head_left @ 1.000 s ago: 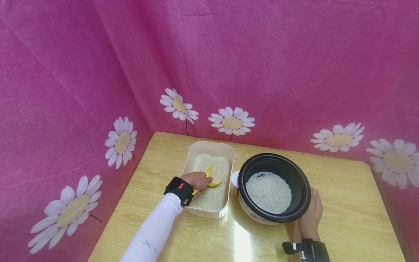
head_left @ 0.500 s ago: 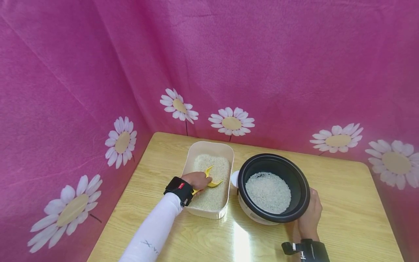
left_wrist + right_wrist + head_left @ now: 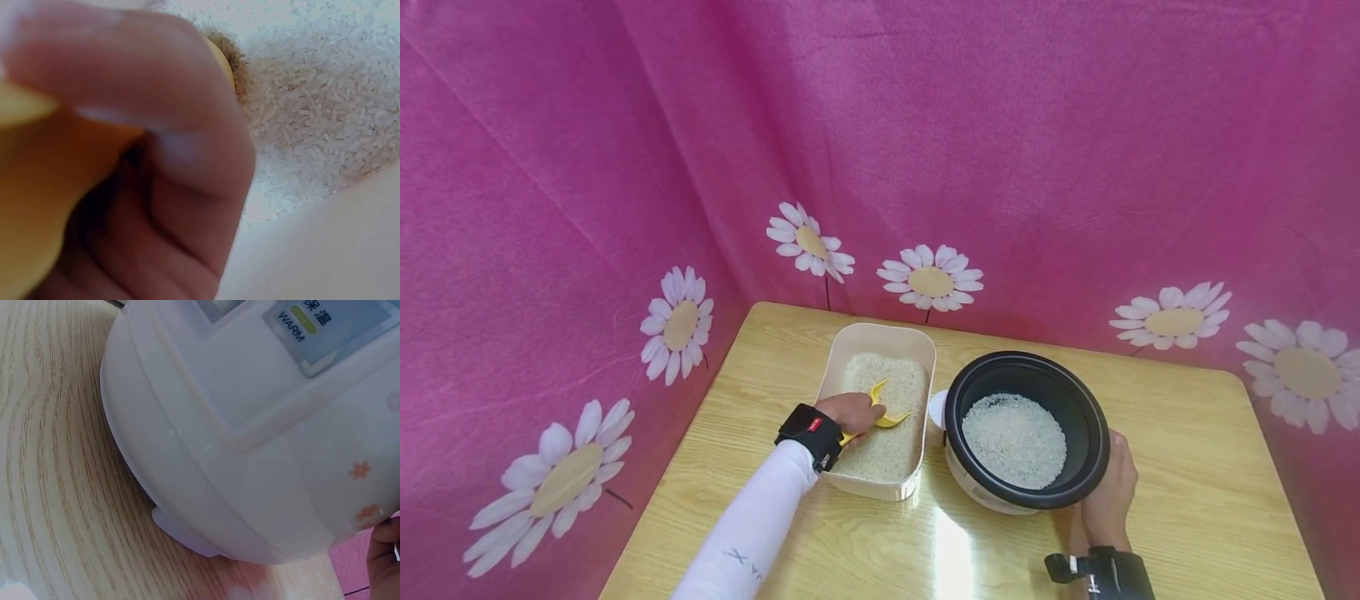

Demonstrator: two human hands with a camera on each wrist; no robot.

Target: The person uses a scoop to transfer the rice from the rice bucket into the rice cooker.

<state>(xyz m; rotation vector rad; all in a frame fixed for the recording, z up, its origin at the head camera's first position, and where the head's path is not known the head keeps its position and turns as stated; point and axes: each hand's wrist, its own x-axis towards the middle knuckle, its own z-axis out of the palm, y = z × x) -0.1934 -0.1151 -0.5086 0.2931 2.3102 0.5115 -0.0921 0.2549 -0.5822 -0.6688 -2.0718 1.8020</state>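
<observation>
Cooker (image 3: 250, 469) stands near the table's (image 3: 1187, 467) far edge, our right hand (image 3: 1111, 492) against its side, though we cannot tell whether it grips; the tub (image 3: 877, 337) sits to its left, nearer the far-left corner. Since a second ago nothing has plainly moved: our left hand (image 3: 852, 412) holds the scoop (image 3: 892, 422) at the tub's rice (image 3: 891, 373), so we judge the work paused.

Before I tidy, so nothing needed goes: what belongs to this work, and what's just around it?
Likely work: yellow scoop, in the left hand; tub; rice; cooker, right hand at its side; black pot.
Surroundings: wooden table; flowered pink cloth.
</observation>
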